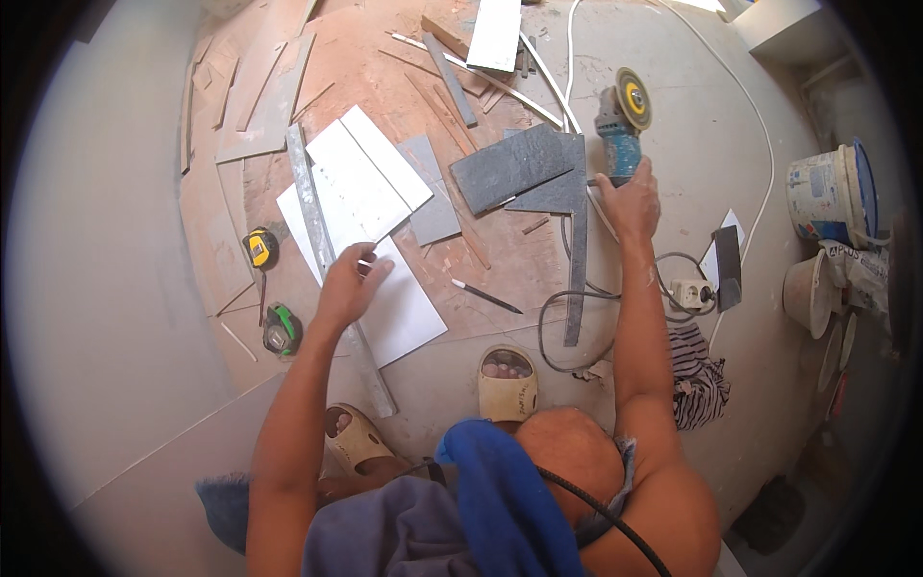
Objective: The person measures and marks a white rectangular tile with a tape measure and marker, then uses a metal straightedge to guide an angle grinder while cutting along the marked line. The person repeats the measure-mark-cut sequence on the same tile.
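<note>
By open floor (711, 125), the right hand (632, 204) grips a grinder (621, 144) — left hand (348, 288) half-curled near white tile (409, 313) edges, hold unclear.

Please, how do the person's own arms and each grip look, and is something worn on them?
The left arm and right arm are bare where they show: no sleeve, watch or bracelet visible. The left grip and right grip are human hands without gloves; rings cannot be judged surely.

Right of the angle grinder (620, 146), the floor (702, 125) leaves room to pass up to a white cable (770, 144), but dark slabs (519, 168) block the grinder's left and looped cord (540, 332) its near side.
</note>
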Demonstrator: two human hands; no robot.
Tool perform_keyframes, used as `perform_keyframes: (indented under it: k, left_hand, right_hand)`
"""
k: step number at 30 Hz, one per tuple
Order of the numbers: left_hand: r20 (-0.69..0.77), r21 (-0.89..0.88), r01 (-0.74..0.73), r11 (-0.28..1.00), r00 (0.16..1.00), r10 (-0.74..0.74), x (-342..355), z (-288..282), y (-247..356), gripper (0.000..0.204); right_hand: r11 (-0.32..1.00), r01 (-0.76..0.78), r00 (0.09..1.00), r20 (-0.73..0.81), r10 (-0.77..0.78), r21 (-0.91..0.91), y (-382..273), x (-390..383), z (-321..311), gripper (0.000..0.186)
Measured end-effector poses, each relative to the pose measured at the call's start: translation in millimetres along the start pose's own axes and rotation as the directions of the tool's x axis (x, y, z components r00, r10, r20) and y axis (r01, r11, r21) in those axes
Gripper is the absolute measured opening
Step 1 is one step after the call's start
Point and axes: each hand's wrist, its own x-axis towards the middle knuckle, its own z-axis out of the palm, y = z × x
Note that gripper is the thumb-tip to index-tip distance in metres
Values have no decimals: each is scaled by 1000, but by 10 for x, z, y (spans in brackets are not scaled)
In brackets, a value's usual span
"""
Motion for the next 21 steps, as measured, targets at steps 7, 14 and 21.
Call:
perform_keyframes:
  k: [7,14,21]
  left_hand:
    - [-72,260,73,963,996,-56,138,-758,-366,51]
    - [40,554,59,830,994,-97,-40,-1418,-597,44]
    - [44,642,135,755,976,-213,-488,-1865,-838,45]
  right_hand:
    - [957,-105,992,-101,80,-271,792,547,54,75]
    - [938,-142,988,-107,113,-317,1119,654,202,74]
    - [960,-119,989,-117,92,-252,1192,621,271,75]
